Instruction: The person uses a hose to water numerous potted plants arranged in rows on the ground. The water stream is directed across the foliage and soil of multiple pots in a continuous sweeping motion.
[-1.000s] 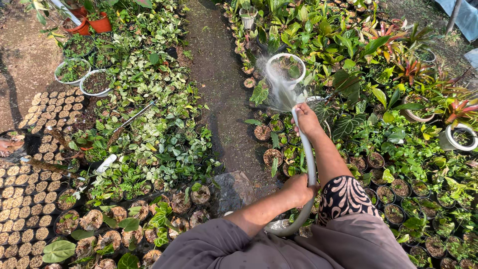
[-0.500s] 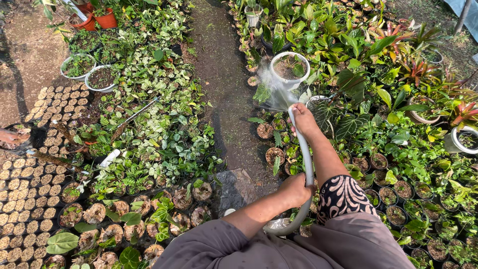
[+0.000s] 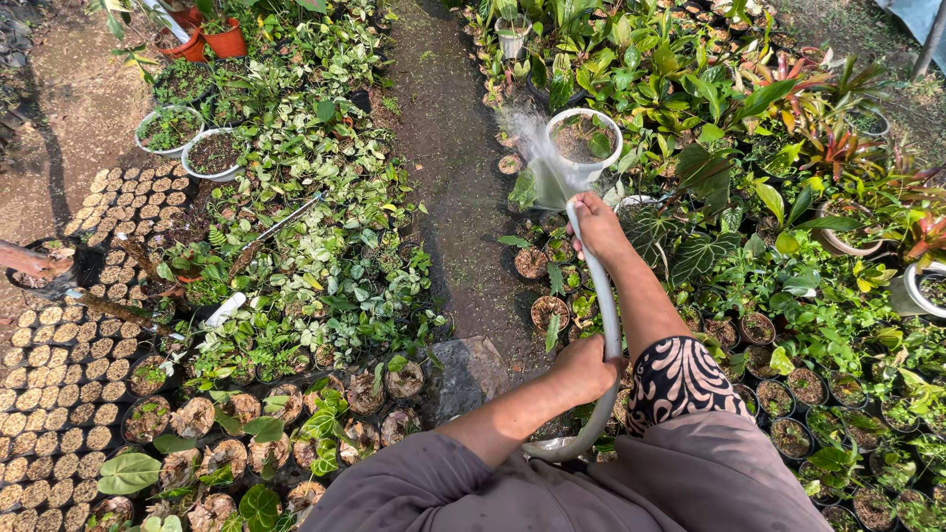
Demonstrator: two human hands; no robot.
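Note:
A pale grey hose (image 3: pixel 608 315) runs up from a loop at my waist to my right hand (image 3: pixel 597 225), which grips its end with the thumb over the outlet. Water fans out from there in a spray (image 3: pixel 532 153) over the small pots and beside a white pot (image 3: pixel 583 138) of soil. My left hand (image 3: pixel 583 366) is closed around the hose lower down, near the loop. Small brown pots (image 3: pixel 532 262) with seedlings sit just left of the hose on the damp ground.
A wet dirt path (image 3: pixel 443 148) runs up the middle between two beds of potted green plants. Rows of small soil-filled bags (image 3: pixel 59 345) lie at the far left. A flat stone (image 3: pixel 471 369) sits on the path near me. Orange pots (image 3: pixel 227 39) stand at the top left.
My right hand has shifted slightly with the hose end and the spray now fans a little further left. My left hand keeps its hold.

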